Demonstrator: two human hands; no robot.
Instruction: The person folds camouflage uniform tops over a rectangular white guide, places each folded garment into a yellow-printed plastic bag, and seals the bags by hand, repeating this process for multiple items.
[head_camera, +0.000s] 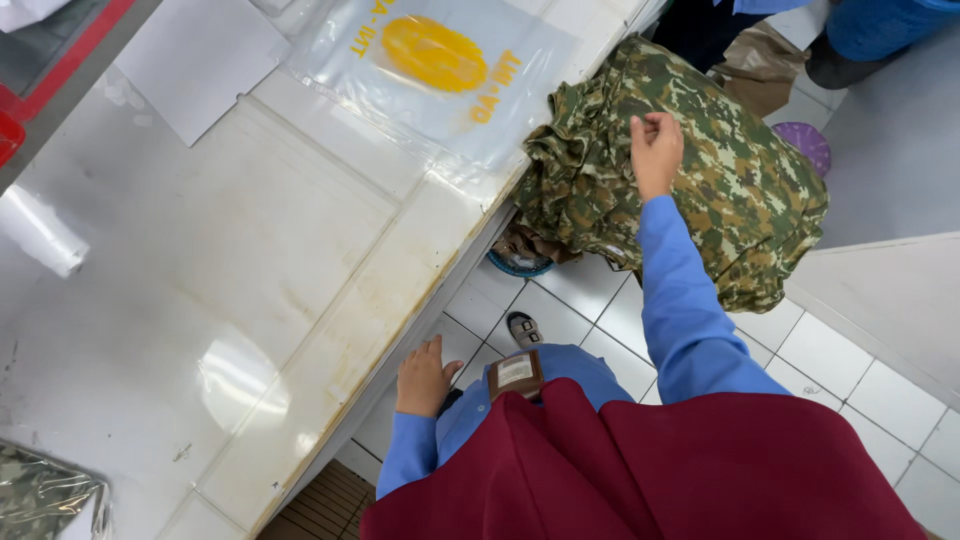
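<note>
A heap of camouflage fabric (700, 160) spills off the white tabletop (200, 280) edge, likely soft and bulky. The right hand (655, 150) pinches a fold on top; the left hand (423, 378) hangs empty, fingers loose (near the edge).

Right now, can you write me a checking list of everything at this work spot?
Surface: white table, stained along its edge.
Job's things: heap of folded camouflage cloth beside the table.
Clutter: clear plastic bag with yellow print; bagged camouflage cloth at the near corner.
Grippers: right hand pinches the heap's top; left hand rests at the table edge.
Cables: nothing seen.
Surroundings: white tiled floor, purple round thing behind the heap.
</note>
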